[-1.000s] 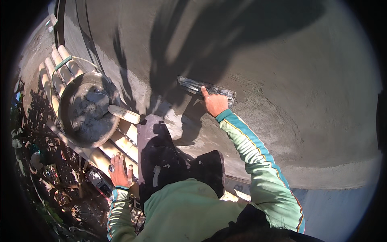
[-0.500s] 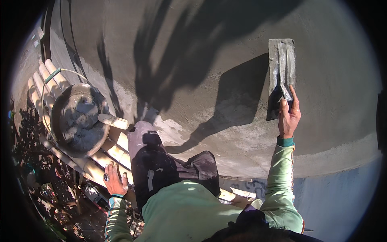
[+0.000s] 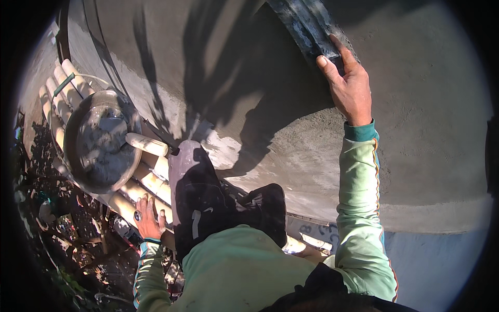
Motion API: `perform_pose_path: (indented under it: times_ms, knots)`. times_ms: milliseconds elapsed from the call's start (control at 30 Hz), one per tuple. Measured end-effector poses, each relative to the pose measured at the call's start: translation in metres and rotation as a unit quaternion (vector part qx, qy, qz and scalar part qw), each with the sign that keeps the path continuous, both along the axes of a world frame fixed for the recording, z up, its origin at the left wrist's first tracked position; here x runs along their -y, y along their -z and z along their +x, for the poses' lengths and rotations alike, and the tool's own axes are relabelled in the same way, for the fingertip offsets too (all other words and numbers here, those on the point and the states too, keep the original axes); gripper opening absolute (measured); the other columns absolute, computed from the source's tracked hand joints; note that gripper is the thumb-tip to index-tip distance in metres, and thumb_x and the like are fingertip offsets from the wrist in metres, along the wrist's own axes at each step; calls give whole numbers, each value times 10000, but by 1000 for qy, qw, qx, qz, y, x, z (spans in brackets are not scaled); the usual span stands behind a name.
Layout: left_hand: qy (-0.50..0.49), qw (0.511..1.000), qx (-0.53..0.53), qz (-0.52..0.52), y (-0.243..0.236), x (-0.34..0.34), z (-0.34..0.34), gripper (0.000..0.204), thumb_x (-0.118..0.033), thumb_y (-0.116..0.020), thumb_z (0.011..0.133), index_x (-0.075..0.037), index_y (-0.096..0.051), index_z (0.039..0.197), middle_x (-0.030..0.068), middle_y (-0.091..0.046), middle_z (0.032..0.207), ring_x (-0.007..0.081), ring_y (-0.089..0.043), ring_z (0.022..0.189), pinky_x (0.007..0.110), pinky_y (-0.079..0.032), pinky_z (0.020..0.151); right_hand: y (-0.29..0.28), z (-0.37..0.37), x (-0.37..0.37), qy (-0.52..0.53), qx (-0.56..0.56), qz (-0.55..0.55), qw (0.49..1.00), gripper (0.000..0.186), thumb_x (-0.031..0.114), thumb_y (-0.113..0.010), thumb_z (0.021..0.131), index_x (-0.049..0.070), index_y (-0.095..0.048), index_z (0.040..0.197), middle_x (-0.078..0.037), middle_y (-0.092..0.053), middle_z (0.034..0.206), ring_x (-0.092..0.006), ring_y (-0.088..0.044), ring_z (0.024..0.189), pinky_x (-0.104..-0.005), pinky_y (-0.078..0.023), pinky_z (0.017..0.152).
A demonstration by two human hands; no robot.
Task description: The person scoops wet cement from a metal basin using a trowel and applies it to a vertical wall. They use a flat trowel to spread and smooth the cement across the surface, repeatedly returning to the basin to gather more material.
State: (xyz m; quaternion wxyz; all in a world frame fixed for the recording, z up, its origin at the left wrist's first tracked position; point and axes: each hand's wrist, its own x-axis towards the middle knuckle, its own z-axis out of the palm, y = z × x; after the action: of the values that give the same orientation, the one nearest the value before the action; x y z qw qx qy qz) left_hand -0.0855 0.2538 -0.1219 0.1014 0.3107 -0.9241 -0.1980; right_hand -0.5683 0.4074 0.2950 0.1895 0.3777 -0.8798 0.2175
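Note:
My right hand (image 3: 352, 88) is closed on the handle of a plastering trowel (image 3: 307, 25), a long rectangular tool crusted with grey mortar. It is raised against the freshly plastered grey wall (image 3: 416, 114), tilted up to the left, its upper end cut off by the picture's edge. Whether the whole blade touches the wall I cannot tell. Lower left, my left hand (image 3: 149, 218) lies with its fingers stretched over a bamboo pole (image 3: 122, 209) and holds no tool. Just beyond it stands a round bucket (image 3: 73, 156) with wet grey mortar (image 3: 106, 140) inside.
Several bamboo poles form the platform under the bucket and me. A cut bamboo end (image 3: 147, 144) juts beside the bucket's rim. Debris-strewn ground (image 3: 78, 249) lies below on the left. A pale blue wall band (image 3: 431, 265) runs under the plaster.
My right hand and the trowel have moved up and to the left along the wall, and the trowel has tilted leftward. My left hand stays on the bamboo.

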Motion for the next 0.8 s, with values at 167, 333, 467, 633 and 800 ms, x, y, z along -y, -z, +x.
perform_pose_path:
  times_ms: [167,333,467,633,800]
  knots:
    - [-8,1000,-9,9,-12,-1,-9,571,-295,-647,918,-39,-554,1419,201,-505,1524,434,-406,1450,546,-319,1162,74,-2,59,-5,-44,166,985,599,461,-679,932,145,-593,1433,-176,-747,811,-404,-731,795,-502,-574,751]
    - [-15,1000,-13,6,-13,1,-7,579,-238,-690,886,-29,-562,1410,167,-515,1536,409,-414,1460,523,-320,1169,154,-7,95,-23,29,310,950,650,451,-631,967,137,-484,1517,-209,-749,861,-404,-737,862,-500,-576,781]
    - [-25,999,-10,27,-19,0,-6,564,-245,-681,902,-15,-562,1403,170,-513,1537,422,-424,1450,525,-323,1162,222,-9,101,-38,24,408,912,664,411,-611,984,102,-433,1544,-197,-763,907,-381,-752,878,-487,-588,762]
    - [-26,999,-15,41,-20,1,-6,617,-251,-694,883,-15,-532,1430,175,-511,1532,425,-418,1453,533,-317,1151,334,-29,19,-47,65,514,854,640,311,-529,1013,86,-368,1591,-171,-774,931,-351,-763,845,-483,-598,731]
    - [-77,983,-150,67,-16,-1,-21,662,-294,-702,884,29,-520,1432,246,-548,1459,435,-477,1392,529,-373,1128,378,-20,-137,-14,58,611,789,517,215,-446,1039,61,-453,1532,-132,-781,879,-296,-771,795,-473,-590,652]
